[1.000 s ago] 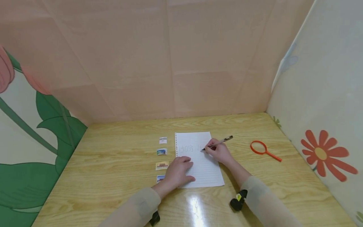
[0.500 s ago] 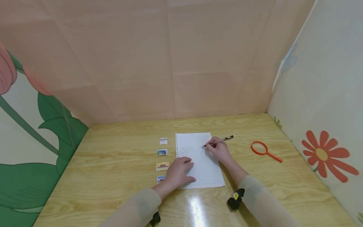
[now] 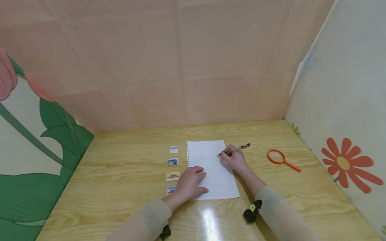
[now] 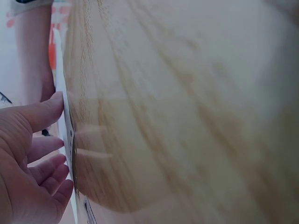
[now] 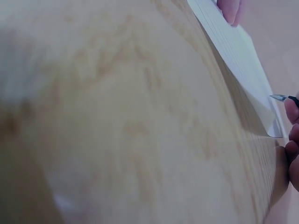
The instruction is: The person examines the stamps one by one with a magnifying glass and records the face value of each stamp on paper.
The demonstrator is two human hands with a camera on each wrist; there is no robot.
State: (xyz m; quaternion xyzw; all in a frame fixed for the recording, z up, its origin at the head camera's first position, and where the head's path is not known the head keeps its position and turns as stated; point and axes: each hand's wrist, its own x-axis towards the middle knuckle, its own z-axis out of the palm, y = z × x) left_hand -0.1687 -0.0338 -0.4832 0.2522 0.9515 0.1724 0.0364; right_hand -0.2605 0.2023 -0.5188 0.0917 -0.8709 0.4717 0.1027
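Observation:
A lined white sheet of paper, with punched holes down its left edge, lies on the table. Faint handwriting that looks like "150分" and a second group of marks runs across its upper part. My right hand pinches a pen near its tip, which points down at the paper's upper right; in the right wrist view the pen tip is beside the sheet's edge. Fingers spread, my left hand rests on the paper's lower left. In the left wrist view the left hand touches the sheet.
Several small picture cards, such as a blue-green one and a yellow one, line up left of the paper; the nearest is partly behind the left hand. A red magnifying glass lies to the right on the wooden table.
The pen and right hand have shifted slightly up and to the right over the paper. The left hand stays in place on the sheet.

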